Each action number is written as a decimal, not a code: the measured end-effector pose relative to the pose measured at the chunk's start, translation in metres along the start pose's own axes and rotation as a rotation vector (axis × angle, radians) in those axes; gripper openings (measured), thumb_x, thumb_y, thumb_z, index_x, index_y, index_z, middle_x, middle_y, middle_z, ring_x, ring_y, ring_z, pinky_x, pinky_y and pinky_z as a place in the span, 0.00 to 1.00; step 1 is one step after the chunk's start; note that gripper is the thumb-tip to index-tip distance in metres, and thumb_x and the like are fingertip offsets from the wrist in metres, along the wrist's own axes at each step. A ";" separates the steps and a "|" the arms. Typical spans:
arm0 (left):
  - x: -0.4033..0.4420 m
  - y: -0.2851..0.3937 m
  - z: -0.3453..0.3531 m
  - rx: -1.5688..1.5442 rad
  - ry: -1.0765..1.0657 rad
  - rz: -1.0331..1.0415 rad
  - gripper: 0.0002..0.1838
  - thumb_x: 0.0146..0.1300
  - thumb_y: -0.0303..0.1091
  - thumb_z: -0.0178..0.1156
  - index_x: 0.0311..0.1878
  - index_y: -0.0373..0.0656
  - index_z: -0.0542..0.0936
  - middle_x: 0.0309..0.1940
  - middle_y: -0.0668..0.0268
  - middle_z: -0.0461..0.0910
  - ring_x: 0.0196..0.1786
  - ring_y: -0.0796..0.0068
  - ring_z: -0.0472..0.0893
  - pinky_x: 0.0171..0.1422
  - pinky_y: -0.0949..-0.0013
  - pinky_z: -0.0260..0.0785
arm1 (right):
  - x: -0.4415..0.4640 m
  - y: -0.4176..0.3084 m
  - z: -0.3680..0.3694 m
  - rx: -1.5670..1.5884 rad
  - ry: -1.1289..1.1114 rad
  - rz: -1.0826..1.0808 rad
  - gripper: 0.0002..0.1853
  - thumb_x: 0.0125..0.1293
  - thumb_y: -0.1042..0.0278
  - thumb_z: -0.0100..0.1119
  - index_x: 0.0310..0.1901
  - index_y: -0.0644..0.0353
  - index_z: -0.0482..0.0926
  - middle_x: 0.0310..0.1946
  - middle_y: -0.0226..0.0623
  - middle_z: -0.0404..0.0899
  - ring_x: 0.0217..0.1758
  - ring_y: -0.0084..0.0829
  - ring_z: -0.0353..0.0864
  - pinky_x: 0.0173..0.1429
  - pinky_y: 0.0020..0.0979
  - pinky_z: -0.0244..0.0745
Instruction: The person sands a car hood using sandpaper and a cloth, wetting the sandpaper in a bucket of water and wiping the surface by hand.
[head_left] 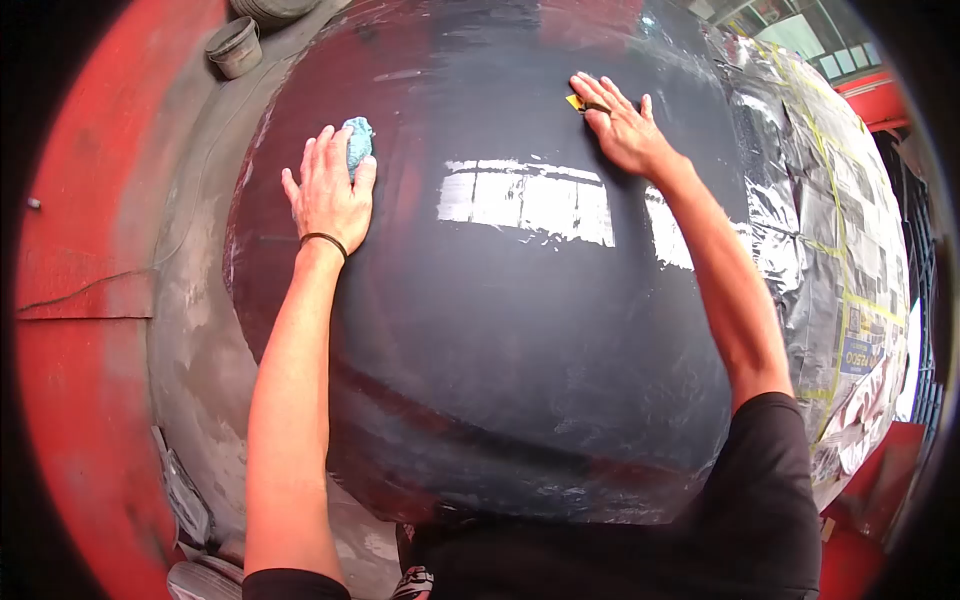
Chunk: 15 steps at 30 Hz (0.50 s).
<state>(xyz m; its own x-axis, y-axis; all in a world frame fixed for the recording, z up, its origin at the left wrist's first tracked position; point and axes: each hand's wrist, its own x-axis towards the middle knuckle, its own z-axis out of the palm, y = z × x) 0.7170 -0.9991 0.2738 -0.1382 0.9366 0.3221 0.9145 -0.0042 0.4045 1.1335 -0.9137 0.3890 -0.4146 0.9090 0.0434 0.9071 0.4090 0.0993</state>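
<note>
A wet, glossy dark panel point(500, 330) fills the middle of the view, with white reflections on it. On its left part rests my left hand point(330, 195), its thumb and fingers around a light blue cloth or sponge point(358, 142). Farther right, my right hand point(625, 130) lies on the panel near its upper edge. A small yellow piece point(574, 102) shows beside its fingers, with a dark band across them; most of what lies under the palm is hidden.
Newspaper and plastic masking point(830, 230) with yellow tape cover the right side. A grey bucket point(234, 48) stands on the floor at upper left, near a tire point(272, 8). A red surface point(80, 400) runs down the far left.
</note>
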 end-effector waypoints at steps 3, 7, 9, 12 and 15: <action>0.000 0.001 0.000 -0.004 0.001 -0.016 0.32 0.82 0.55 0.56 0.84 0.58 0.69 0.88 0.63 0.65 0.91 0.55 0.60 0.92 0.28 0.40 | -0.046 -0.051 0.000 -0.079 0.122 -0.080 0.32 0.89 0.52 0.41 0.89 0.45 0.60 0.91 0.29 0.59 0.93 0.45 0.55 0.90 0.77 0.40; 0.000 0.007 -0.005 -0.005 -0.019 -0.032 0.32 0.82 0.55 0.56 0.84 0.58 0.69 0.88 0.62 0.65 0.91 0.55 0.59 0.92 0.28 0.40 | -0.087 -0.072 -0.041 0.477 0.226 0.136 0.28 0.87 0.63 0.50 0.85 0.51 0.70 0.84 0.42 0.71 0.87 0.44 0.70 0.91 0.56 0.55; 0.000 0.007 -0.004 -0.009 -0.017 -0.034 0.32 0.82 0.55 0.56 0.84 0.57 0.69 0.88 0.62 0.64 0.91 0.55 0.59 0.92 0.28 0.40 | -0.083 -0.071 -0.054 0.773 0.391 0.242 0.25 0.87 0.67 0.52 0.81 0.56 0.74 0.77 0.48 0.79 0.79 0.44 0.80 0.82 0.43 0.73; 0.000 0.005 -0.003 -0.009 -0.018 -0.031 0.32 0.82 0.55 0.56 0.84 0.57 0.69 0.88 0.62 0.64 0.91 0.55 0.59 0.92 0.28 0.40 | -0.086 -0.080 -0.052 0.399 0.457 0.027 0.27 0.84 0.70 0.55 0.82 0.56 0.72 0.78 0.49 0.77 0.82 0.47 0.77 0.83 0.54 0.70; -0.001 0.006 -0.003 -0.013 -0.021 -0.031 0.32 0.82 0.55 0.56 0.84 0.57 0.69 0.88 0.62 0.64 0.91 0.55 0.59 0.91 0.27 0.40 | -0.138 -0.123 -0.020 0.184 -0.013 -0.338 0.39 0.73 0.72 0.63 0.86 0.48 0.66 0.85 0.39 0.70 0.88 0.44 0.68 0.89 0.70 0.53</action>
<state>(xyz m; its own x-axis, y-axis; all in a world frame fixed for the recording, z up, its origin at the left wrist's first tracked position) 0.7213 -1.0016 0.2786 -0.1579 0.9434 0.2915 0.9049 0.0201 0.4251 1.0774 -1.0915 0.3910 -0.6923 0.7211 0.0265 0.7180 0.6921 -0.0745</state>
